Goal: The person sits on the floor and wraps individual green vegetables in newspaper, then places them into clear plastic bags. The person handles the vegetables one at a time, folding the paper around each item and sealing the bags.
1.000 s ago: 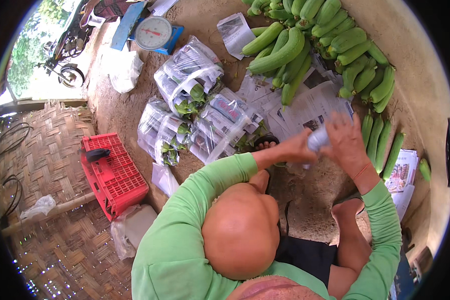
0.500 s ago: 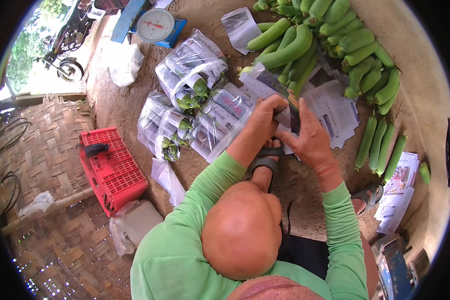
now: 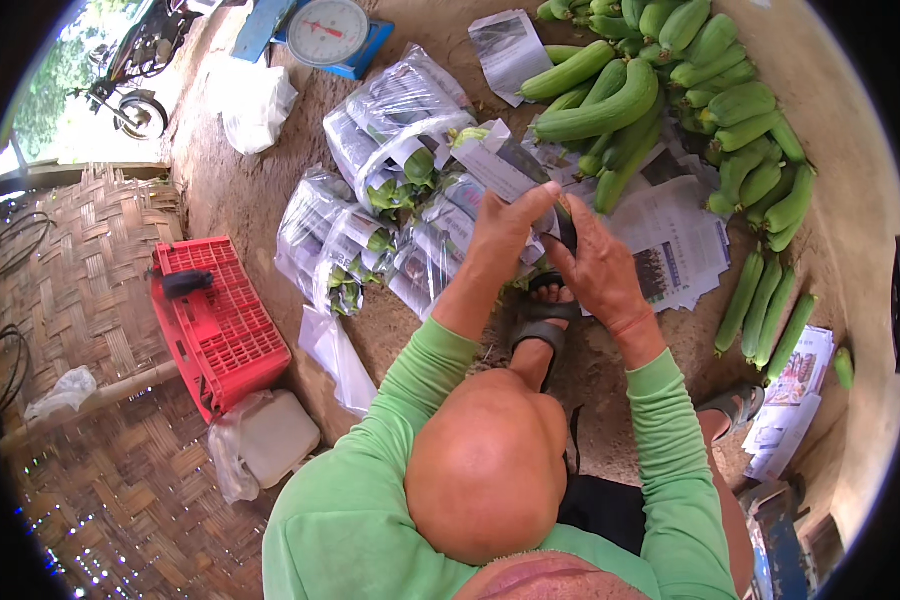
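Note:
Both hands hold a long green gourd rolled in newspaper (image 3: 500,165), its pale green end poking out at the far left. My left hand (image 3: 505,228) has its fingers closed round the roll. My right hand (image 3: 602,268) grips the near end, where a dark strip shows between thumb and fingers. Loose newspaper sheets (image 3: 685,235) lie on the ground beyond my right hand, next to a heap of green gourds (image 3: 600,105). Left of my hands lie bundles of paper-wrapped gourds in clear plastic (image 3: 400,120). The gourd's near part is hidden by my fingers.
A red plastic crate (image 3: 220,320) stands at left by woven bamboo matting (image 3: 80,280). A dial scale (image 3: 328,32) and a white plastic bag (image 3: 255,105) are at the far left. Several gourds (image 3: 760,310) lie at right beside more newspaper (image 3: 795,390), near the wall (image 3: 860,250).
My hands have moved left with the paper roll, and the paper now lies closer round the gourd. The whole view has shifted slightly.

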Demonstrator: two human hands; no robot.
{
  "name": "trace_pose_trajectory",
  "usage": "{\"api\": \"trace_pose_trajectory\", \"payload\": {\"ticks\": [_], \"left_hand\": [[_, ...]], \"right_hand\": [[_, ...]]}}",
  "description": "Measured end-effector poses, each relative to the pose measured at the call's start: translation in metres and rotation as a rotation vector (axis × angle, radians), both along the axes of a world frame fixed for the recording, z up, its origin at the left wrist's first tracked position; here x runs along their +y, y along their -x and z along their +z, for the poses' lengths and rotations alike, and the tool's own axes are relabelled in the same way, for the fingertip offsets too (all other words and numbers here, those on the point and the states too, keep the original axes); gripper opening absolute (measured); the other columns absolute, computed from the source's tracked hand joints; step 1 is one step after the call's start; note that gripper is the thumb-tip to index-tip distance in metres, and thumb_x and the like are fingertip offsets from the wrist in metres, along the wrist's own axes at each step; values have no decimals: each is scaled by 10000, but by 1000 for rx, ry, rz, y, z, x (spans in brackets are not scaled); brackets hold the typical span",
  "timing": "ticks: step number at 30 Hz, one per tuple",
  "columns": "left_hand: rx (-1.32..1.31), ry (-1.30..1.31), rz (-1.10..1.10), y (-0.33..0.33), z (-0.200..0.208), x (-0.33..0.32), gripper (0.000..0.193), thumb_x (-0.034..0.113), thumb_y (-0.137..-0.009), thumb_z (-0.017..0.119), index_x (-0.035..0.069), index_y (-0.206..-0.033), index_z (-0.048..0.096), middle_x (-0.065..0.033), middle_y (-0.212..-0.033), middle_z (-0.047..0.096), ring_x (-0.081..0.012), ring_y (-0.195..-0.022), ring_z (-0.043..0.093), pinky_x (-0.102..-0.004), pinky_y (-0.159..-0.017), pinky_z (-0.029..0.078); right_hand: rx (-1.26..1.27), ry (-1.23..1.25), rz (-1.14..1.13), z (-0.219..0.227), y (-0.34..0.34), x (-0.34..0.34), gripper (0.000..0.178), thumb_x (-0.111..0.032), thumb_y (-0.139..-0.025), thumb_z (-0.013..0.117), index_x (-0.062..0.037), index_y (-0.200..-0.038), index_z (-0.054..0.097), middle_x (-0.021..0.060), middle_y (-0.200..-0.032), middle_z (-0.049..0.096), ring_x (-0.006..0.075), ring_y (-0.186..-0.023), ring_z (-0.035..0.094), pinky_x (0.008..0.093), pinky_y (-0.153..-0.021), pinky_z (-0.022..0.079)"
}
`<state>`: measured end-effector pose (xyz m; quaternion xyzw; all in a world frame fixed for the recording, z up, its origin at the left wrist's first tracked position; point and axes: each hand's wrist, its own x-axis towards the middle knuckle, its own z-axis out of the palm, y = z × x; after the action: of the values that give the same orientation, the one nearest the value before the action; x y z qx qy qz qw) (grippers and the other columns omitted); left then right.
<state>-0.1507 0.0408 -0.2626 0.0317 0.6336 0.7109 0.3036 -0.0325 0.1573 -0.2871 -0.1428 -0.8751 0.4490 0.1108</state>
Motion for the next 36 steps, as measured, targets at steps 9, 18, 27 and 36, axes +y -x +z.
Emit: {"api": "trace_pose_trajectory", "payload": {"ticks": [9, 18, 27, 36], "left_hand": [[-206, 79, -75, 38, -20, -32, 456, 312, -957, 783, -39, -1227, 676, -147, -1134, 732, -226, -1009, 716, -364, -903, 575], [1380, 1232, -156, 182, -56, -81, 520, 361, -875, 815, 48, -1271, 690, -205, -1144, 747, -390, -1038, 721, -492, -906, 563], [1135, 977, -39, 229, -73, -84, 238, 163, -894, 666, 121, -1104, 769, -139, -1028, 773, -381, -976, 729, -482, -854, 564], [1290, 831, 91, 189, -62, -77, 311, 103, -825, 699, 125, -1128, 770, -100, -1089, 777, -329, -986, 744, -429, -858, 589]], "right_hand": [[-174, 456, 102, 17, 8, -7, 549, -437, -1012, 667, -50, -1393, 584, 216, -1103, 725, 416, -981, 700, 469, -843, 545], [-189, 806, 19, -24, 24, -2, 616, -504, -1043, 627, 32, -1348, 604, 156, -1128, 712, 240, -1041, 647, 370, -964, 505], [-248, 422, 170, -37, 82, -23, 523, -449, -1000, 654, -25, -1301, 595, 247, -1199, 707, 428, -1071, 687, 480, -912, 534], [-14, 21, 143, -54, 164, -68, 403, -387, -999, 645, -26, -1158, 566, 237, -1024, 697, 470, -960, 684, 547, -826, 562]]}}
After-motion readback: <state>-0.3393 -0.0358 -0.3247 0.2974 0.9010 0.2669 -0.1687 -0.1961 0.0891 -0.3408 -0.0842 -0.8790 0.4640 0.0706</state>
